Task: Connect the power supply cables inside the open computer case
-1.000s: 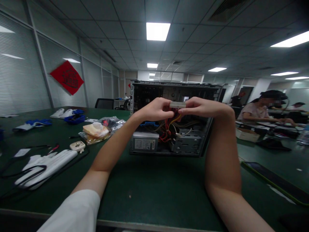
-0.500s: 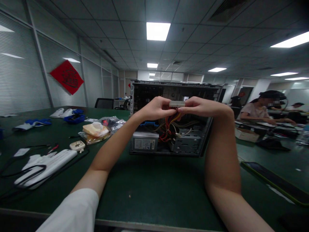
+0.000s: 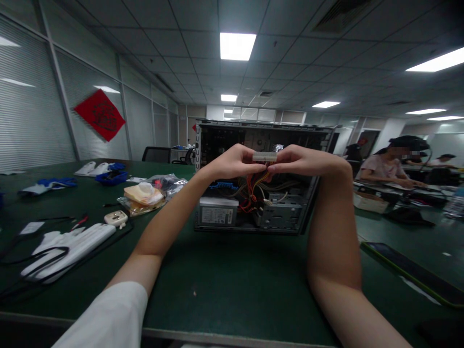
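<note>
Between my two hands is a white multi-pin power connector point(image 3: 265, 157), with red, orange and yellow wires point(image 3: 253, 186) running down from it. My left hand point(image 3: 235, 162) pinches its left end between thumb and fingers. At the right end, my right hand point(image 3: 297, 160) grips it the same way. Behind the hands stands an open computer case point(image 3: 263, 124) with its inside facing me. A silver power supply point(image 3: 218, 211) sits at its lower left and a metal drive cage point(image 3: 281, 214) at its lower right. My hands and forearms hide part of the interior.
On the green table point(image 3: 232, 290), a white power strip point(image 3: 72, 251) with black cords lies left. Beyond it are a plastic bag of parts point(image 3: 145, 195) and blue-and-white gloves point(image 3: 58, 184). A dark green-edged mat point(image 3: 409, 270) lies right. Another person point(image 3: 384, 166) works farther right.
The connector has tilted slightly and shifted a touch left in my fingers. Both hands keep their grip. The person at the right has moved a hand.
</note>
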`<state>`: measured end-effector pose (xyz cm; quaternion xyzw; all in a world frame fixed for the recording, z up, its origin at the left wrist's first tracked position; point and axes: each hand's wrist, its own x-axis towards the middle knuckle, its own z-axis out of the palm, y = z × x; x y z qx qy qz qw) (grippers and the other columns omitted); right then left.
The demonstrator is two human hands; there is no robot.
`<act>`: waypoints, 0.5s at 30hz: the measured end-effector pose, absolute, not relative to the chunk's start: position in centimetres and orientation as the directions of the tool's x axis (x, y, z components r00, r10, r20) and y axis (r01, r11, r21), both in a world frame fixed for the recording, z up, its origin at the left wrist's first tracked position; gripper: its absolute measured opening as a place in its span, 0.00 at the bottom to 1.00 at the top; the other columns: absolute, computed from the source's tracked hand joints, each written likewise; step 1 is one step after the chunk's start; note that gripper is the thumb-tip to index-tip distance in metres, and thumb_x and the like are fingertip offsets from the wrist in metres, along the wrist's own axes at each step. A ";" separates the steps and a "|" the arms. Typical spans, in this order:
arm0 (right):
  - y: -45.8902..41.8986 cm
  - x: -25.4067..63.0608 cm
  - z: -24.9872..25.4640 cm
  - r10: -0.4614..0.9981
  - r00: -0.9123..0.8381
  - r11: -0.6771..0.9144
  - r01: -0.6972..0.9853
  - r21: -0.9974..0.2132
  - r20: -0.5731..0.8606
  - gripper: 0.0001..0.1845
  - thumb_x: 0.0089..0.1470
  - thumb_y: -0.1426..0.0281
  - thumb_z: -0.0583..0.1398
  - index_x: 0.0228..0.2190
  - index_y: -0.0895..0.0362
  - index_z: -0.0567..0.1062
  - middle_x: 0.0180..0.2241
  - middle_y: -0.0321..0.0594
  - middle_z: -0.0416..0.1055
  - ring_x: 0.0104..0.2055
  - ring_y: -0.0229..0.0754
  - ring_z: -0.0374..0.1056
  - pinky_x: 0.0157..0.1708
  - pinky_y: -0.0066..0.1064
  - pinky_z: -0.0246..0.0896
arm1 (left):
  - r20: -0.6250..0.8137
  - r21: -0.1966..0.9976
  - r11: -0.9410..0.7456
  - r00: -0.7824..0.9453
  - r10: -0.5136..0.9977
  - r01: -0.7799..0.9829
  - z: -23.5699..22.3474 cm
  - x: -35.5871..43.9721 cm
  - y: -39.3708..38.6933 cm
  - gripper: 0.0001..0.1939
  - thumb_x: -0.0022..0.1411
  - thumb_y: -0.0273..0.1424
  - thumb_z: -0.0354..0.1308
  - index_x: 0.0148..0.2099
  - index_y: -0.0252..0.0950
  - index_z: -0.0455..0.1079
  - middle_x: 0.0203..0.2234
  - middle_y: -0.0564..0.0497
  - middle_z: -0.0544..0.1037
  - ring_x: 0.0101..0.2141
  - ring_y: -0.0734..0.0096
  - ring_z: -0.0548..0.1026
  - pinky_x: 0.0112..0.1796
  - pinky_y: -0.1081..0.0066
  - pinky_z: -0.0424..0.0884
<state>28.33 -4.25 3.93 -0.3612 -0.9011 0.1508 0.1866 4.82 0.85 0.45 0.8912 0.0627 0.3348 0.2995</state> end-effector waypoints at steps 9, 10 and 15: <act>-4.1 27.9 4.0 0.670 -0.708 0.736 0.590 -0.332 0.224 0.31 0.55 0.40 0.65 0.36 0.56 0.88 0.30 0.41 0.80 0.33 0.45 0.71 0.34 0.34 0.62 | 0.592 0.470 -0.880 0.716 0.370 0.066 0.6 4.8 0.1 0.06 0.55 0.29 0.61 0.33 0.29 0.74 0.23 0.55 0.74 0.24 0.79 0.68 0.24 0.78 0.60; -4.1 27.8 4.0 0.666 -0.710 0.739 0.588 -0.330 0.227 0.32 0.55 0.40 0.65 0.36 0.57 0.88 0.29 0.41 0.79 0.32 0.44 0.70 0.33 0.33 0.61 | 0.585 0.470 -0.880 0.722 0.370 0.070 0.6 4.7 0.1 0.06 0.55 0.30 0.61 0.32 0.30 0.74 0.22 0.56 0.72 0.23 0.80 0.67 0.24 0.78 0.59; -4.4 27.8 4.0 0.670 -0.708 0.735 0.588 -0.338 0.225 0.32 0.56 0.40 0.64 0.36 0.58 0.88 0.28 0.40 0.77 0.30 0.42 0.67 0.31 0.32 0.58 | 0.528 0.565 -0.825 0.773 0.352 -0.011 0.6 4.8 0.2 0.08 0.55 0.32 0.63 0.31 0.30 0.74 0.22 0.56 0.72 0.24 0.79 0.67 0.25 0.77 0.59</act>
